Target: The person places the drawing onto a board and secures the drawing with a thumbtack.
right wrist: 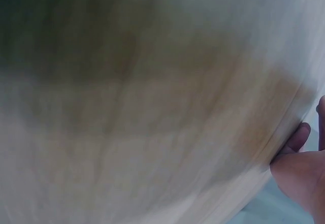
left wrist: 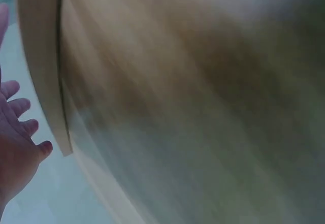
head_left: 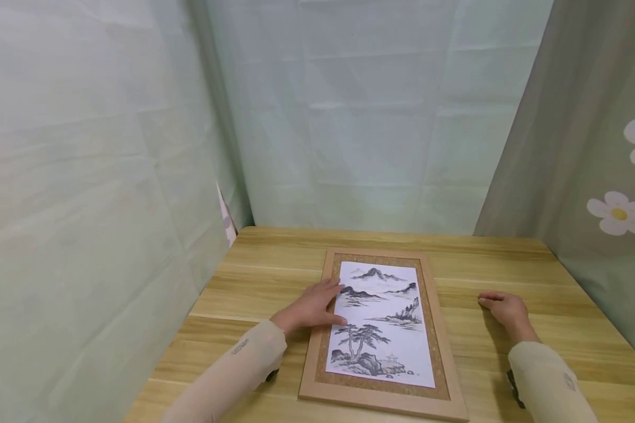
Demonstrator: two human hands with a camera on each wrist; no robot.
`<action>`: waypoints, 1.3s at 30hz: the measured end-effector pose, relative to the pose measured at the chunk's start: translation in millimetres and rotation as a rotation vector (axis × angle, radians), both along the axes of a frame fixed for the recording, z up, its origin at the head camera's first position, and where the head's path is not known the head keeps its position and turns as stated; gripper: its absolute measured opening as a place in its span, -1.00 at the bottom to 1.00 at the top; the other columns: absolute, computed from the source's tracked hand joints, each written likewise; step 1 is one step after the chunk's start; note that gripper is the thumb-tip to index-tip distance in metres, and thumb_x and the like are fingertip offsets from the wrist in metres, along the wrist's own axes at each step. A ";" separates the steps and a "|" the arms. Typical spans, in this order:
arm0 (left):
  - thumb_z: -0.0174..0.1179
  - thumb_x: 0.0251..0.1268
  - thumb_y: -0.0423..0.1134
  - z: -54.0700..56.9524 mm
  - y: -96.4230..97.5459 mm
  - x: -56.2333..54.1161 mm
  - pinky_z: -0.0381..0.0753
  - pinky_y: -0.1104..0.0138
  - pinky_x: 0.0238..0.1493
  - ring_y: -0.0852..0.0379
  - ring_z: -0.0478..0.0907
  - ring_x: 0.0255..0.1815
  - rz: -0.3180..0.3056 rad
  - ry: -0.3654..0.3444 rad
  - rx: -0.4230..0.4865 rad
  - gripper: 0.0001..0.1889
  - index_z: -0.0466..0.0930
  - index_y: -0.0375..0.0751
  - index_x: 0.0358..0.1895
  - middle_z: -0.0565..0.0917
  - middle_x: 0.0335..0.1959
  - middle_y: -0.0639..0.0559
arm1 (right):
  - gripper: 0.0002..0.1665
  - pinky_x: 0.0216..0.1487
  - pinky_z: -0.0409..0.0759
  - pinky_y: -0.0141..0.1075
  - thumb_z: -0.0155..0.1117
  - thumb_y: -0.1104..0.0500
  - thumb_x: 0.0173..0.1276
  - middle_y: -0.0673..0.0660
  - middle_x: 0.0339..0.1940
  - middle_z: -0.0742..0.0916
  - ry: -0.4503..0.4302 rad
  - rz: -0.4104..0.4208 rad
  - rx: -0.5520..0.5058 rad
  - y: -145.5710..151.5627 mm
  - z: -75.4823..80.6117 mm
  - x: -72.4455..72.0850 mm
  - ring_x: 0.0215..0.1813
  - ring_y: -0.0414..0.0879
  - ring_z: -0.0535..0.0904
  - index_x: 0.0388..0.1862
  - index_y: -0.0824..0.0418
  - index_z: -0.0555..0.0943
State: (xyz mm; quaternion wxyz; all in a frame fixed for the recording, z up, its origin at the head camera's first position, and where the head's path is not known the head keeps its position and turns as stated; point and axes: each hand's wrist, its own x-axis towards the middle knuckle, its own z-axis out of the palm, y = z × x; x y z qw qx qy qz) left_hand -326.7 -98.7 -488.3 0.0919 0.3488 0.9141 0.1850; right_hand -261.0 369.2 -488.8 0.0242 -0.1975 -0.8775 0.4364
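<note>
A wooden picture board [head_left: 381, 402] with a cork-like inner panel [head_left: 324, 357] lies flat on the table. On the panel is a white sheet [head_left: 373, 305] printed with an ink landscape of mountains, pines and a small pavilion. My left hand [head_left: 314, 302] extends over the board's left border, fingers apart, with its tips at the sheet's left edge; whether it presses down cannot be told. The left wrist view shows that hand [left wrist: 18, 132] beside the board's edge [left wrist: 43, 66]. To the right of the board, my right hand [head_left: 505, 311] stays low at the table, fingers loosely curled, nothing visible in them.
The wood-grain table [head_left: 264, 264] extends around the board on all sides. Pale green curtains [head_left: 360, 147] hang behind and at the left. A darker curtain with white flowers [head_left: 619, 214] hangs at the right.
</note>
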 end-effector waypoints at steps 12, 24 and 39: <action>0.06 0.19 0.50 -7.2 8.5 0.4 -0.18 -0.16 0.49 -0.03 -0.19 0.61 -0.043 0.042 -0.165 0.05 0.02 -0.09 0.60 -0.03 0.62 0.00 | -0.48 0.35 0.18 0.20 0.17 0.02 0.50 0.48 0.29 0.50 0.006 0.005 -0.021 3.6 -4.1 0.3 0.36 0.42 0.28 0.16 0.44 0.59; 0.04 0.19 0.51 -4.7 16.0 8.8 -0.17 -0.17 0.48 -0.03 -0.15 0.61 -0.027 0.025 -0.190 0.06 0.04 -0.13 0.59 -0.03 0.62 -0.03 | -0.48 -0.35 0.53 -0.41 0.24 0.07 0.46 0.21 -0.12 0.76 0.047 -0.010 -0.062 2.0 -0.6 1.8 -0.29 -0.23 0.58 0.15 0.49 0.58; 0.08 0.20 0.48 -1.5 13.7 10.2 -0.13 -0.17 0.48 -0.02 -0.21 0.62 -0.016 -0.019 -0.155 0.05 0.01 -0.11 0.60 -0.07 0.63 -0.02 | -0.46 -0.27 0.59 -0.38 0.11 0.10 0.53 0.28 0.00 0.71 0.070 0.071 -0.081 -32.0 8.3 -17.6 -0.20 -0.19 0.62 0.27 0.49 0.49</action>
